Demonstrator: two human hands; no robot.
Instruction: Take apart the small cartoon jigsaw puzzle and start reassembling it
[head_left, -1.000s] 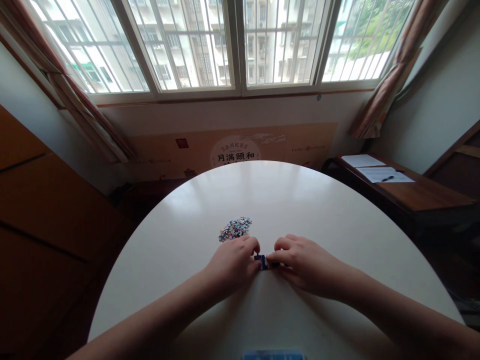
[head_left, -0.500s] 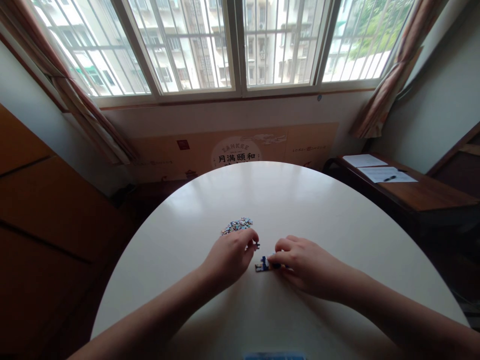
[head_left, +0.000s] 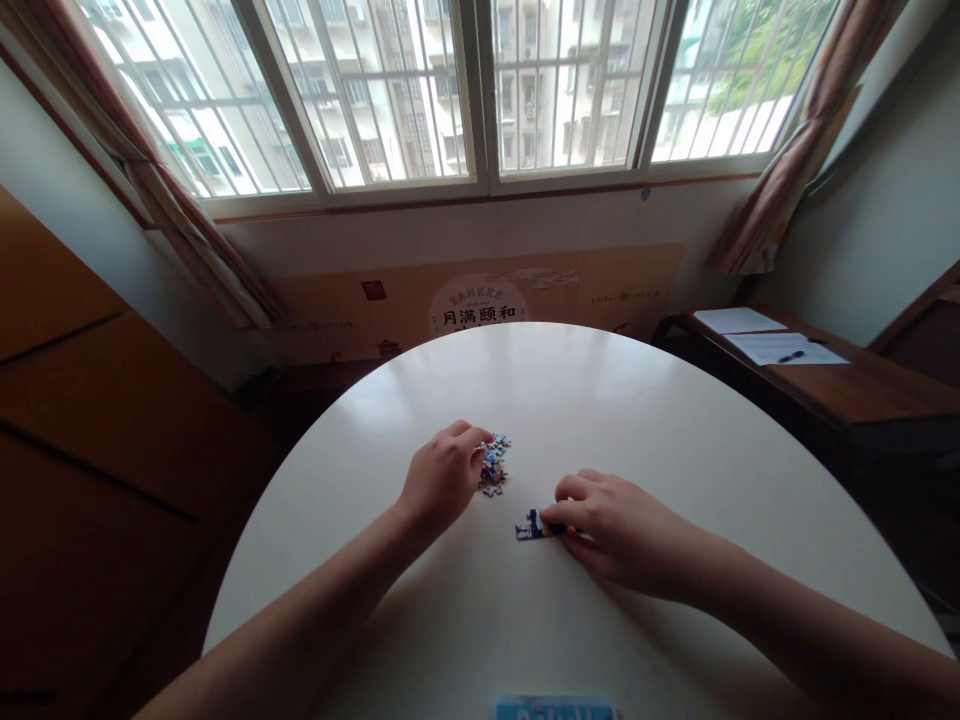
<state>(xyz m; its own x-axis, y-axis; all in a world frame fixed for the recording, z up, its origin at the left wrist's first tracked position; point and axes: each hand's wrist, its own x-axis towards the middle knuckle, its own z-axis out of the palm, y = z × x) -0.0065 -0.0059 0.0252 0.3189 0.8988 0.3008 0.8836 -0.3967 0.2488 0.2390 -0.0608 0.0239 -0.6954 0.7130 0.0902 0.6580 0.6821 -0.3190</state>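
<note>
While the left hand [head_left: 444, 476] is curled over the loose jigsaw pile [head_left: 495, 468], which sits at its 3 o'clock, can't tell whether it pinches a piece. Right hand [head_left: 611, 522] pinches the right end of a joined jigsaw strip [head_left: 532, 526]; strip is at its 9 o'clock, long axis roughly 9-to-3. Pile lies at strip's 11 o'clock, near but apart; left hand is nearer the pile. Round white desk [head_left: 675, 430], glossy; blue item [head_left: 555, 708] at 6, cut off. Room: barred window [head_left: 480, 165] at 12, orange-brown cabinet [head_left: 97, 400] at 9, papers [head_left: 765, 346] at 2.
</note>
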